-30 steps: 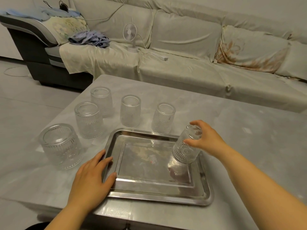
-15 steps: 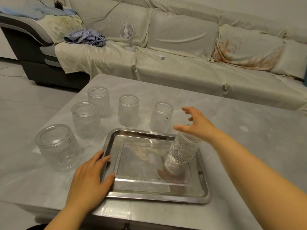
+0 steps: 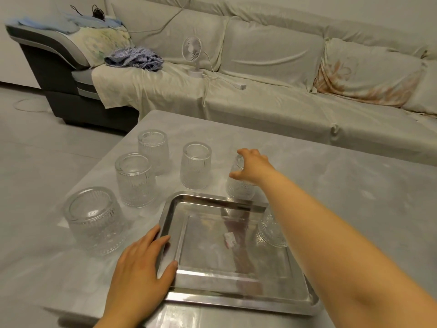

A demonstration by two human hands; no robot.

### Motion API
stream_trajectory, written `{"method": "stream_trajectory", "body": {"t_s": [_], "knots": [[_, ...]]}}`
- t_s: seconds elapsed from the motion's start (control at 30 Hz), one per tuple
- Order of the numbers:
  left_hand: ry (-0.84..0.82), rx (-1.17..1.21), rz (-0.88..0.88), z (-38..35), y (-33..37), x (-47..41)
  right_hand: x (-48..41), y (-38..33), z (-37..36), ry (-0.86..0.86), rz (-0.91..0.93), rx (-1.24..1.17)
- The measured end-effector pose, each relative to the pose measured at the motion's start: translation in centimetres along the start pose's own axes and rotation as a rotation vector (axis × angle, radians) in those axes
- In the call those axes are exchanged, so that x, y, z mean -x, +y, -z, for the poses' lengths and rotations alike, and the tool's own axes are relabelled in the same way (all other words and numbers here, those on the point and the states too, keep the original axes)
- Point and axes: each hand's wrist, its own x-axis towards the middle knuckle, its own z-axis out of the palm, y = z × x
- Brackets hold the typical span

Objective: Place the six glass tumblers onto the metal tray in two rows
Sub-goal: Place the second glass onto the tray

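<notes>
Right hand [image 3: 250, 168] has let go of the first tumbler [image 3: 269, 229], now standing on the metal tray [image 3: 212, 278] under the forearm, and has reached past the far rim; fingers curl around the nearest tumbler [image 3: 238, 188] on the table, grip not yet clearly closed. Left hand [image 3: 142, 263] lies flat, fingers spread, on the tray's near-left corner. One placed, five to go: four tumblers stand left of the reaching hand.

Two bare hands and forearms visible, entering from bottom edge. Left hand [image 3: 139, 268]: no ring, no watch, no glove; short plain fingernails; wrist bare. Right hand [image 3: 251, 168]: likewise unadorned; fingers [image 3: 246, 152] slim. Right forearm [image 3: 331, 233] bare along entire visible length; no sleeve, cuff, band or marking. Nothing worn on either arm.
</notes>
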Motion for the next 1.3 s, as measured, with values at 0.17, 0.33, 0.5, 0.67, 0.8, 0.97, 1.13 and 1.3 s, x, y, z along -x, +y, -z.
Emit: {"method": "stream_trajectory", "body": {"t_s": [0.17, 0.33, 0.5, 0.67, 0.8, 0.97, 1.13, 1.3], "knots": [[-0.013, -0.012, 0.005, -0.3, -0.3, -0.2, -0.4, 0.2, -0.2, 0.031, 0.003, -0.01], [-0.003, -0.015, -0.005, -0.3, -0.2, -0.2, 0.8, 0.5, -0.1, 0.154, 0.056, -0.134], [0.003, 0.005, -0.012, -0.1, -0.1, 0.0, 3.7, 0.4, 1.4, 0.24, 0.196, -0.294], [0.005, 0.023, -0.007, 0.1, 0.1, 0.2, 7.7, 0.2, 1.5, -0.013, 0.294, -0.198], [0.018, 0.03, -0.006, 0.2, 0.2, 0.3, 9.7, -0.1, -0.1, -0.108, 0.311, -0.046], [0.022, 0.03, -0.006, 0.1, 0.2, 0.3, 10.1, -0.4, -0.7, -0.097, 0.28, 0.019], [0.013, 0.03, -0.002, 0.0, 0.1, 0.3, 9.9, -0.4, -0.6, -0.088, 0.258, 0.134], [0.012, 0.03, 0.0, 0.0, 0.1, 0.2, 10.0, -0.1, -1.1, -0.057, 0.283, 0.236]]}}
